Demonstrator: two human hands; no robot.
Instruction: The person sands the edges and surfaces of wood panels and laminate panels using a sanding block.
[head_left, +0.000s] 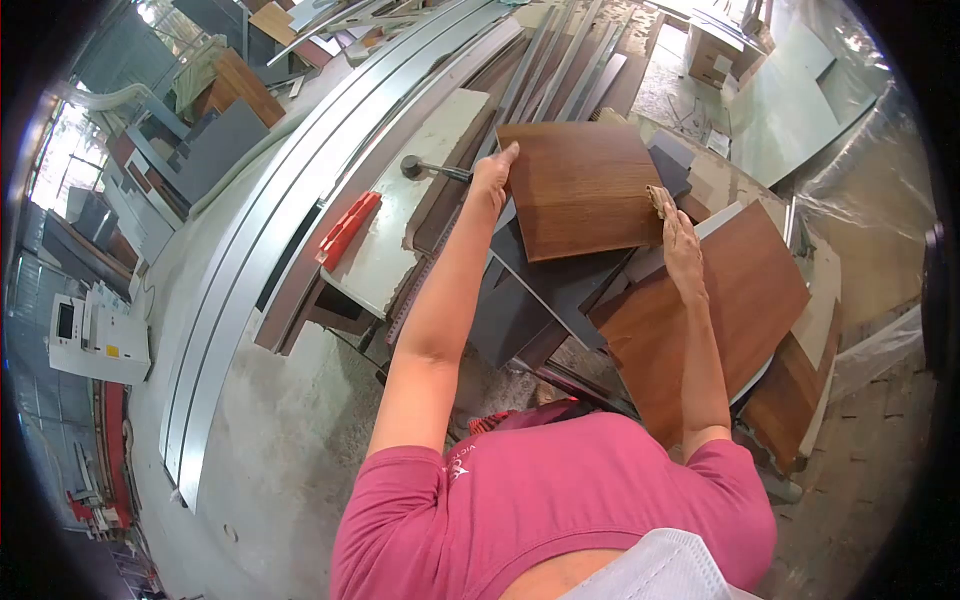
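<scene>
A brown wood-grain panel (585, 190) is held up in front of me, tilted, above a pile of boards. My left hand (492, 178) is closed on its left edge, thumb on the near face and the other fingers mostly hidden. At the right edge, my right hand (682, 245) presses a crumpled tan rag (660, 200) against the panel; its exact material is hard to make out. Below my right forearm lies a larger brown wood-grain board (720, 300). Dark grey boards (560, 290) lie under the held panel.
Left of my left arm, a pale bench top (410, 200) carries a red slotted piece (348, 230) and a round-ended metal tool (412, 167). Long metal strips (270, 190) run beyond it. A white machine (100, 338) stands far left; a cardboard box (712, 55) sits back right.
</scene>
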